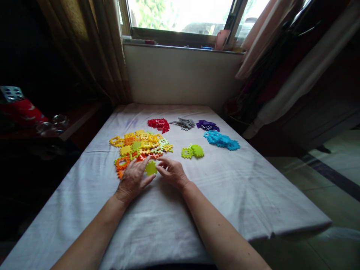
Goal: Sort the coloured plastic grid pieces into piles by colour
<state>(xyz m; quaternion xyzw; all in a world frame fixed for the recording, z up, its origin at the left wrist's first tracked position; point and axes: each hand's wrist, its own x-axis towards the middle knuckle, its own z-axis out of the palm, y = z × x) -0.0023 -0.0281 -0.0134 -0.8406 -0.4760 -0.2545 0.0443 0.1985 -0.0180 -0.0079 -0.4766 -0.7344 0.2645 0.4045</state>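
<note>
A lime-green building piece [151,168] with a toothed edge is between my two hands. My right hand [173,173] has its bent fingers closed at the right edge of that piece. On the other side, my left hand [133,178] is spread open, its thumb stretched just below the piece and its fingers over the near edge of a mixed pile. That pile of yellow, orange and pale green toothed pieces [146,144] lies directly beyond my hands. A small group of lime-green pieces [197,150] rests to the right of it.
Sorted by colour, red pieces [159,124], grey pieces [185,123], purple pieces [208,125] and blue pieces [222,140] lie farther back. A pale cloth [225,198] covers the table. A curtain [104,56] hangs at left; clothes [281,93] hang at right.
</note>
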